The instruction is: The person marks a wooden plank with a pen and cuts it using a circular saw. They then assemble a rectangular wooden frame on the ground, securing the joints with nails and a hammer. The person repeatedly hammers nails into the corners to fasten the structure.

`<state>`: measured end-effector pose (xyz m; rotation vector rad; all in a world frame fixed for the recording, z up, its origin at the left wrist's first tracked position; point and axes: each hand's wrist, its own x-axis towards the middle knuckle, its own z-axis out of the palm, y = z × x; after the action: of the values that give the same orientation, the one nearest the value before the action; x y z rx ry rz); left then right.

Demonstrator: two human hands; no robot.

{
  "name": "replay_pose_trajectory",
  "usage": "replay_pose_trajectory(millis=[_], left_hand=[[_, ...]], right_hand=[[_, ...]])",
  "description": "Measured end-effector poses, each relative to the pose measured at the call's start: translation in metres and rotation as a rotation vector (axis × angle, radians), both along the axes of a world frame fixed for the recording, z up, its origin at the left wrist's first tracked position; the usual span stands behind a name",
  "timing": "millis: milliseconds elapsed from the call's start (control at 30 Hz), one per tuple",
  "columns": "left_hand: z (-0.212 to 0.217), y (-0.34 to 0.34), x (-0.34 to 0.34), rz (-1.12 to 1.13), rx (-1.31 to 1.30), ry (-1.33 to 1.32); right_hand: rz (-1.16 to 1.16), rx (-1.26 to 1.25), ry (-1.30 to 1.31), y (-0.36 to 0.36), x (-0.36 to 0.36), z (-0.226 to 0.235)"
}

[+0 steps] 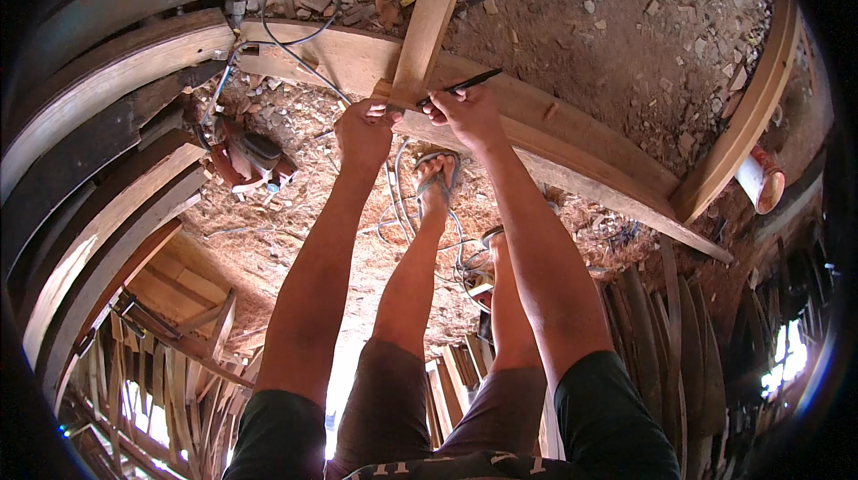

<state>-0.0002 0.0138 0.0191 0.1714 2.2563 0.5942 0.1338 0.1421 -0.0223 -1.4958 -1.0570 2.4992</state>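
Observation:
My right hand (466,120) grips a slim black pen-like marker (476,80), its far end pointing up and right and its other end near the wood. Close by on the left, my left hand (365,133) has its fingers closed at the edge of the wood, beside the lower end of an upright-running plank (435,11). Whether a small piece is pinched there is hidden. That plank's end rests on a long pale timber (572,172), which runs from the upper left down to the right. Behind it lies another wide board (590,142).
Curved planks (134,69) are stacked on the left. A reddish power tool (253,161) with a cable (295,53) lies on the debris-strewn ground. More cables loop around my sandalled foot (435,178). A beam (746,113) and a white container (761,181) are at right.

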Motion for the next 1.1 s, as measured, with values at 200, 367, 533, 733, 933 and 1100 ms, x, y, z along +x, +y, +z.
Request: replay_pose_trajectory(millis=[200, 367, 533, 733, 933, 1100], left_hand=[[0.000, -0.001, 0.001, -0.010, 0.053, 0.016], [-0.009, -0.008, 0.000, -0.007, 0.038, 0.006], [-0.005, -0.003, 0.001, -0.008, 0.018, 0.017], [-0.003, -0.003, -0.001, -0.050, -0.008, 0.023], [-0.018, -0.013, 0.000, -0.099, -0.005, 0.047], [-0.010, -0.015, 0.003, -0.147, 0.030, 0.052]], right_hand=[[0.028, 0.007, -0.038, -0.003, 0.001, -0.004], [-0.028, -0.020, 0.008, -0.006, 0.002, -0.008], [-0.029, -0.004, 0.035, -0.005, 0.003, -0.008], [-0.023, -0.007, -0.034, -0.001, 0.001, 0.011], [-0.179, 0.448, -0.211, -0.021, 0.108, 0.071], [-0.271, 0.397, -0.371, -0.039, 0.308, 0.150]])
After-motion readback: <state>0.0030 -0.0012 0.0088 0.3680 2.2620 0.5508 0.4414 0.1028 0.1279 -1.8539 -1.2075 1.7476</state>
